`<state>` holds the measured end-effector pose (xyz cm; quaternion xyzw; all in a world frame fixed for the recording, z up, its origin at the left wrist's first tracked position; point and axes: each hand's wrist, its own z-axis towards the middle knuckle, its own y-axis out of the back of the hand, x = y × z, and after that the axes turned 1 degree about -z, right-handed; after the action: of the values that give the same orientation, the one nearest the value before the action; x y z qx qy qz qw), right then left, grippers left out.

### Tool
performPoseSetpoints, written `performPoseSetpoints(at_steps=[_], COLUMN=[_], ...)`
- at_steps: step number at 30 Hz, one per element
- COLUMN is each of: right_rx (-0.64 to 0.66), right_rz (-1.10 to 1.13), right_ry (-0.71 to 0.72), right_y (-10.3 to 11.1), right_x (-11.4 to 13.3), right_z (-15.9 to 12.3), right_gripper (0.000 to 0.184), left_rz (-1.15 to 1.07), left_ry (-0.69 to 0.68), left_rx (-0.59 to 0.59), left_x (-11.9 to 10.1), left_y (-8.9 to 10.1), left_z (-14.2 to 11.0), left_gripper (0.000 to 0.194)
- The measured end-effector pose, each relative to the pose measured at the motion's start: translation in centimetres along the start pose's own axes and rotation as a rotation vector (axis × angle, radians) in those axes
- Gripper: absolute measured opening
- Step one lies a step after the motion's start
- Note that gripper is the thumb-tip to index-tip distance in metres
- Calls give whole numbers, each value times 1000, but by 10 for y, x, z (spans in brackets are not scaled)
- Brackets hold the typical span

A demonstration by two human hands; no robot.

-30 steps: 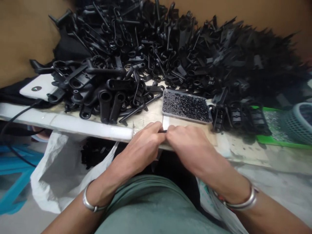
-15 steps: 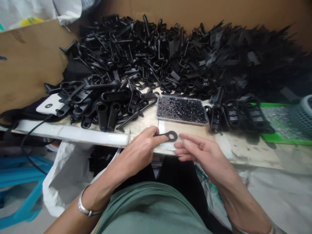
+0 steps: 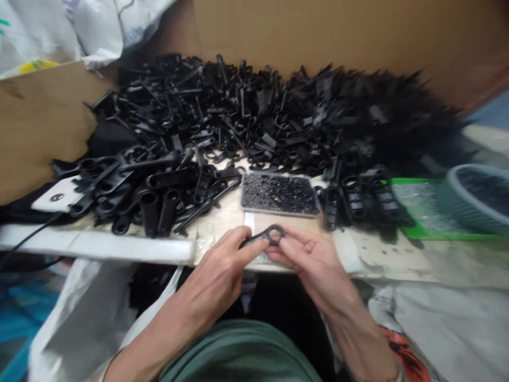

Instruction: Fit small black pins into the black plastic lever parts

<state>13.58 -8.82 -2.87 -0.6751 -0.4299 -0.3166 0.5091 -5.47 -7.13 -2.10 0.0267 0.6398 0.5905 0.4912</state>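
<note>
A small black plastic part with a ring-shaped end [image 3: 257, 236] is gripped by its narrow end in my left hand [image 3: 222, 262], over the front edge of the table. My right hand [image 3: 318, 262] has its thumb and fingers closed at the ring end, partly hiding it. Whether something tiny sits between those fingertips I cannot make out. Just behind my hands, a clear shallow box [image 3: 278, 213] holds many small dark metal pieces, perhaps screws.
A large heap of black plastic parts [image 3: 238, 111] covers the back of the table. Larger black parts [image 3: 159, 185] lie left, beside a white device [image 3: 55, 196]. At right are black pieces [image 3: 358, 199], a green tray [image 3: 409, 232] and a grey-green basket [image 3: 461, 196].
My right hand has moved left and closed its fingers at the ring end of the black part, where before they were apart from it. The camera view has shifted.
</note>
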Motion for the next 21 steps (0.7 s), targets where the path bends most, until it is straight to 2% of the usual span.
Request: performPoseSetpoints(at_steps=[4,6,14,18,21], right_rx=[64,69,91,99,124], right_rz=[-42,-58,-138,-224,-352], right_ry=[81,109,173,178,177], right_y=[-4,-5,-4,-1,10], right_x=[4,6,10,13,29], right_z=[6,8,11,14,13], right_gripper=[32,31,34,42,48], left_rz=[44,92,356,329,276], left_ry=[-35,-47,-88,-91,-94], left_rx=[-194,-240,-262,-275,-299], left_x=[16,21,19,14,8], left_y=[-18,-25,-31,-34,-32], left_z=[-1,0,3,5,5], left_gripper=[56,55,67,51,43])
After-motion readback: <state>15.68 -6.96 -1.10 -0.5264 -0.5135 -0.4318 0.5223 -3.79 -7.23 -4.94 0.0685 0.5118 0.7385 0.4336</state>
